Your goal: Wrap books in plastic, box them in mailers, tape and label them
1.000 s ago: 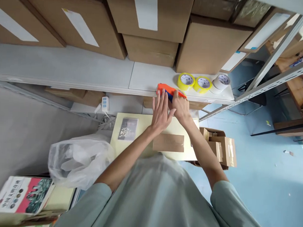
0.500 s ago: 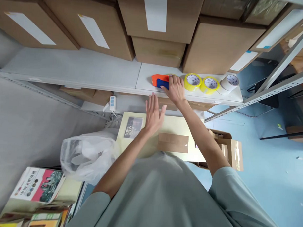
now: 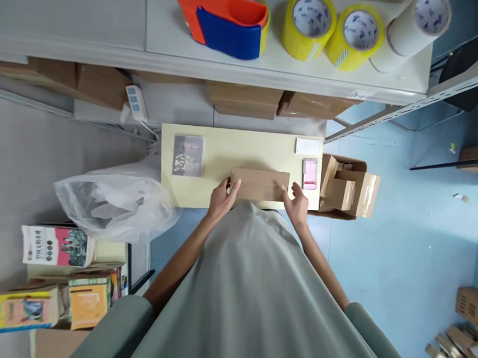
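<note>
A small brown cardboard box [image 3: 259,184] lies on the pale yellow table [image 3: 240,147] at its near edge. My left hand [image 3: 221,199] grips the box's left end, fingers curled round it. Its right end is held by my right hand [image 3: 296,204] in the same way. An orange and blue tape dispenser [image 3: 224,22] rests on the white shelf [image 3: 111,33] above the table, apart from both hands.
Two yellow tape rolls [image 3: 309,22] and a white roll [image 3: 414,28] sit right of the dispenser. A phone [image 3: 310,173] and a white label [image 3: 307,146] lie on the table's right end. An open carton [image 3: 346,190], a plastic bag [image 3: 113,200] and book stacks [image 3: 55,277] flank the table.
My right hand has let go of the tape dispenser on the shelf. Both hands have dropped to the table and taken hold of the brown box's ends. The view has tilted down.
</note>
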Motion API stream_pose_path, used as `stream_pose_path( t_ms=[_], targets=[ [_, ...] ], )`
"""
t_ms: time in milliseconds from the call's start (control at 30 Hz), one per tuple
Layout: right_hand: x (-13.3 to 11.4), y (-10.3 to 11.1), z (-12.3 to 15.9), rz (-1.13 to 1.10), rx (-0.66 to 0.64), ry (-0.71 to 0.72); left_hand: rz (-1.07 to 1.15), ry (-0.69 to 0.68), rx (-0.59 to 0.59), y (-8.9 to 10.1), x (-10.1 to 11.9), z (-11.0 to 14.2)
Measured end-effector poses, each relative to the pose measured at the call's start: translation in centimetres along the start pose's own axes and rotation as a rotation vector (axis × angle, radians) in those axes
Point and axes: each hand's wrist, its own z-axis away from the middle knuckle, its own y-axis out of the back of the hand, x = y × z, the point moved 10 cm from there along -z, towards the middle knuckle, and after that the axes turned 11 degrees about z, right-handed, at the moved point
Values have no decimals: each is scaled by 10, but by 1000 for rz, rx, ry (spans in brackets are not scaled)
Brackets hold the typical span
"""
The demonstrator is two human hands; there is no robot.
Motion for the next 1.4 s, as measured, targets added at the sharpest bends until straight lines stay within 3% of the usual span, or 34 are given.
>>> stream_pose_path(
  t_ms=[167, 300, 467, 633, 833, 967, 1067, 1233, 1400],
  targets=[
    [-21, -15, 5, -46, 14, -40, -156, 91, 112, -13, 8, 5],
    [-24, -20, -1, -17, 78, -105, -186, 119, 211, -23, 14, 9],
    [-23, -26, -8, -74, 75, -99, -173, 158, 302, -22, 14, 8],
    [-18, -29, -9, -194, 70, -56, -76, 210, 302, -14, 3, 4],
    [-7, -31, -12, -345, 20, -38, 110, 175, 233, -9, -16, -9],
    [-5, -24, -10, -343, -28, -10, 101, 112, 102, -8, -17, -17],
    [-11, -22, -5, -208, -37, -8, -4, 114, 51, -12, -8, -13],
    [-28, -24, -5, 1, 94, -44, -142, 166, 155, -26, 14, 2],
    [-10, -31, -16, -247, 145, -65, -202, 136, 230, -19, 12, 1]
  ],
)
